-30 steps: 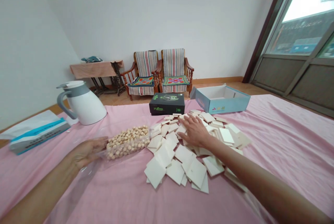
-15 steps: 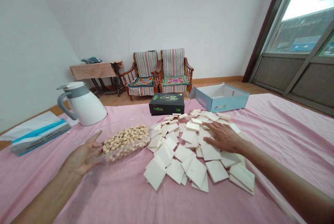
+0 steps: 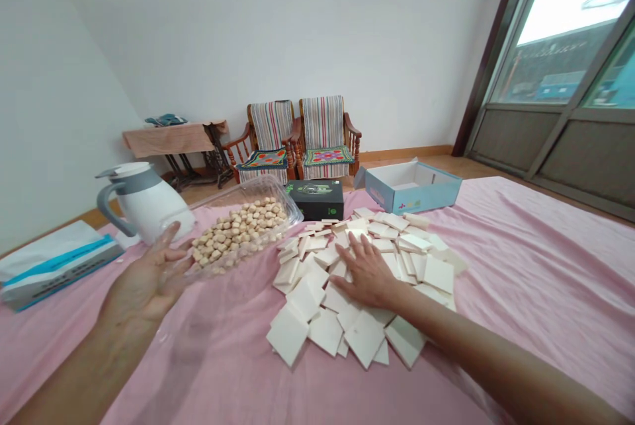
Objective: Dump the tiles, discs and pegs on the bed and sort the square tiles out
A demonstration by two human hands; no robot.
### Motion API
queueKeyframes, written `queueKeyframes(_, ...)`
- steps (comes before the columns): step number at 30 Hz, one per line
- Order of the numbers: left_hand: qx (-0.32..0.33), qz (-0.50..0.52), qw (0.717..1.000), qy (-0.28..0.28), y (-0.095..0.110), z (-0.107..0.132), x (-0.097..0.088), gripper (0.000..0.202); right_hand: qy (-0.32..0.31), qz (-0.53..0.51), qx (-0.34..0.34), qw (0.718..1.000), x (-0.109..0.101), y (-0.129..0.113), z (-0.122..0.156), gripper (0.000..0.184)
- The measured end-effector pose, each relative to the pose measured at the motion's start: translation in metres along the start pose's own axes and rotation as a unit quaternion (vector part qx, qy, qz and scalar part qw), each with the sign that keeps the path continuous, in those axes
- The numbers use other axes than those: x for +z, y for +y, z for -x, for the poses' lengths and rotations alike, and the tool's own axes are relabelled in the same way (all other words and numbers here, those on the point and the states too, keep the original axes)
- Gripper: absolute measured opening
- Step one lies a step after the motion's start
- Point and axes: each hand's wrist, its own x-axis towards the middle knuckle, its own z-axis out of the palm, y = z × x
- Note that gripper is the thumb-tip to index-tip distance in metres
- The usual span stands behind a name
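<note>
My left hand [image 3: 141,276] grips the near left end of a clear plastic tray [image 3: 294,205]. The tray is tilted and lifted off the cloth, with a shadow beneath it. Many small pale wooden pieces [image 3: 241,232] lie in it; their exact shape is too small to tell. My right hand [image 3: 370,274] rests palm down, fingers spread, on a loose heap of thin whitish square tiles [image 3: 288,336]. Several tiles under the palm are hidden.
A pink cloth [image 3: 228,372] covers the surface. Behind the heap stand a black box [image 3: 317,203] and an open light-blue box [image 3: 421,193]. On the left are a white and grey jug [image 3: 153,200] and a tissue pack [image 3: 64,273]. Two wooden armchairs [image 3: 325,131] are farther back.
My left hand has raised the tray, its far end now reaching up in front of the black box. My right hand has moved left across the heap, shifting some tiles.
</note>
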Motion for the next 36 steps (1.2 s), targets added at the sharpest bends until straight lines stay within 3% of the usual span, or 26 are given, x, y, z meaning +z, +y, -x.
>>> queueKeyframes(3,-0.023,0.035,0.996,-0.078,-0.005,0.004,0.025,0.075,-0.002,-0.017,-0.038,0.999,0.003,-0.018,0.002,0.072)
queueKeyframes(8,-0.029,0.052,0.985,-0.163,-0.023,0.003,0.065,0.079,-0.016,-0.073,-0.12,0.99,-0.009,-0.032,0.005,0.069)
queueKeyframes(11,-0.026,0.059,0.981,-0.181,-0.035,0.003,0.087,0.08,0.004,-0.104,-0.137,0.985,-0.017,-0.023,0.014,0.059)
queueKeyframes(13,-0.008,0.065,0.981,-0.184,-0.043,0.004,0.099,0.08,0.037,-0.132,-0.096,0.986,-0.022,-0.007,0.019,0.044)
queueKeyframes(15,0.027,0.062,0.979,-0.19,-0.052,0.004,0.109,0.08,0.095,-0.178,-0.015,0.979,-0.024,0.015,0.02,0.032)
queueKeyframes(18,0.114,0.038,0.971,-0.207,-0.069,0.002,0.121,0.078,0.213,-0.255,0.102,0.938,-0.026,0.046,0.014,0.027)
queueKeyframes(20,0.198,0.013,0.957,-0.214,-0.084,-0.002,0.128,0.076,0.275,-0.274,0.12,0.914,-0.026,0.056,0.008,0.031)
queueKeyframes(23,0.323,-0.027,0.919,-0.224,-0.107,-0.007,0.135,0.075,0.322,-0.223,0.08,0.917,-0.023,0.053,0.002,0.046)
queueKeyframes(25,0.37,-0.044,0.898,-0.232,-0.121,-0.009,0.138,0.074,0.316,-0.171,0.026,0.933,-0.021,0.042,0.001,0.05)
queueKeyframes(28,0.4,-0.059,0.888,-0.219,-0.136,-0.006,0.142,0.07,0.257,-0.114,-0.042,0.959,-0.018,0.024,-0.002,0.055)
queueKeyframes(32,0.413,-0.066,0.879,-0.23,-0.143,-0.003,0.144,0.062,0.206,-0.045,-0.058,0.976,-0.02,0.01,-0.019,0.069)
queueKeyframes(36,0.456,-0.094,0.855,-0.229,-0.141,-0.005,0.142,0.059,0.194,0.003,-0.067,0.979,-0.026,0.008,-0.043,0.068)
